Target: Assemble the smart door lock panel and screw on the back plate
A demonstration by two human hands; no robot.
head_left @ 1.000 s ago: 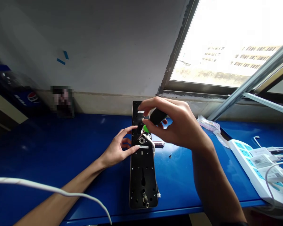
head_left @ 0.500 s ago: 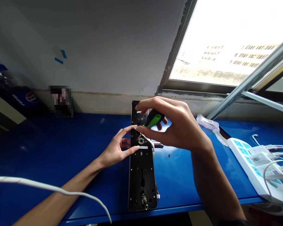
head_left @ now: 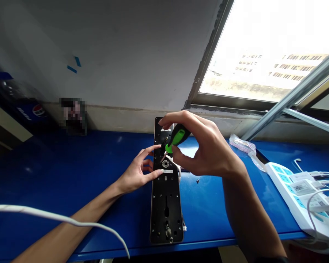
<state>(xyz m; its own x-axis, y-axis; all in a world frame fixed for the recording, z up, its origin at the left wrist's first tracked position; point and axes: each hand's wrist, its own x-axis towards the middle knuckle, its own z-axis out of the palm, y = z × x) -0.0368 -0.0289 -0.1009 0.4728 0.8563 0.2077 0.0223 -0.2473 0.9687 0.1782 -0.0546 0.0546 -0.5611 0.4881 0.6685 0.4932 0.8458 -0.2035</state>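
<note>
A long black metal panel [head_left: 166, 204] lies lengthwise on the blue table, with holes, a round silver ring, white labels and a metal spindle at its near end. My right hand [head_left: 201, 146] grips a green and black screwdriver [head_left: 178, 137] above the panel's upper half. The screwdriver leans, its tip down on the panel just left of the ring. My left hand [head_left: 138, 170] rests at the panel's left edge, thumb and forefinger spread apart around the tip, touching the surface. White wires [head_left: 178, 170] come out at the panel's right side.
Several tiny dark screws [head_left: 197, 181] lie right of the panel. A white power strip [head_left: 293, 193] with plugs and cables is at the right, near a plastic bag [head_left: 242, 143]. A white cable [head_left: 71, 221] crosses over my left forearm. A Pepsi bottle [head_left: 30, 111] stands back left.
The fingers of my right hand have shifted on the screwdriver, and its green collar now shows. My left hand is nearly unchanged. The whole view has moved slightly.
</note>
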